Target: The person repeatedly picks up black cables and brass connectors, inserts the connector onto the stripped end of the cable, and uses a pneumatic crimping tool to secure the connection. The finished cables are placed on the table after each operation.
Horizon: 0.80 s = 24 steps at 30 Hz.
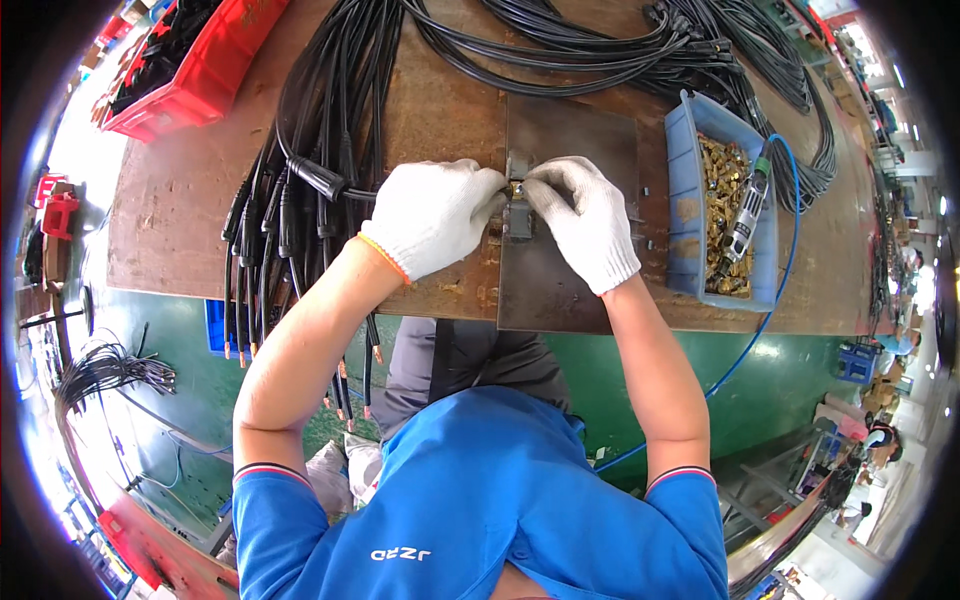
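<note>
Blue shirt nearest; left hand closed round cable, right hand apparently pinching brass fitting at metal block; judged incomplete: bundled copper ends bare.

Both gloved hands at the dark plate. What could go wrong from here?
1. The left hand and right hand crowd a small brass-coloured part; thick gloves might fumble it.
2. The tool lies over the blue bin, its blue hose trailing past the table edge; a snag might drag it.
3. Black cables hang over the front edge; some might slide off.
</note>
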{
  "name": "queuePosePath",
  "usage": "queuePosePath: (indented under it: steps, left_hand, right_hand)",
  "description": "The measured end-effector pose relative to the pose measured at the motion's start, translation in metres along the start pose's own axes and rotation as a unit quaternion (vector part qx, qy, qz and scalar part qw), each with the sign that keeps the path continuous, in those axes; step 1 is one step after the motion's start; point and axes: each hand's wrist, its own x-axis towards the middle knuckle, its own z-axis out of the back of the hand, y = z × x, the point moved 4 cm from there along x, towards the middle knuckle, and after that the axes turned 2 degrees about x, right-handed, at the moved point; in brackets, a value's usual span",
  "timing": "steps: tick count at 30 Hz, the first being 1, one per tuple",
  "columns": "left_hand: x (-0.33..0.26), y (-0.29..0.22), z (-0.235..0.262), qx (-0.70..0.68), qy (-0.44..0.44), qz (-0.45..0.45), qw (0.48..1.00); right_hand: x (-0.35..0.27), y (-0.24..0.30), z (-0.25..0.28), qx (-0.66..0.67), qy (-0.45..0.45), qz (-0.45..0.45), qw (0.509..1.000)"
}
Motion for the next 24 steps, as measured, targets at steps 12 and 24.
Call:
queuePosePath:
  steps: [12, 24]
  left_hand:
    - [0.005, 0.007, -0.015, 0.0, 0.01, 0.01, 1.0]
    - [0.005, 0.008, -0.019, 0.007, 0.006, -0.004, 1.0]
  right_hand:
    - [0.005, 0.006, 0.003, -0.032, 0.0, -0.012, 0.999]
    - [-0.036, -0.07, 0.226, -0.407, -0.193, -0.26, 0.854]
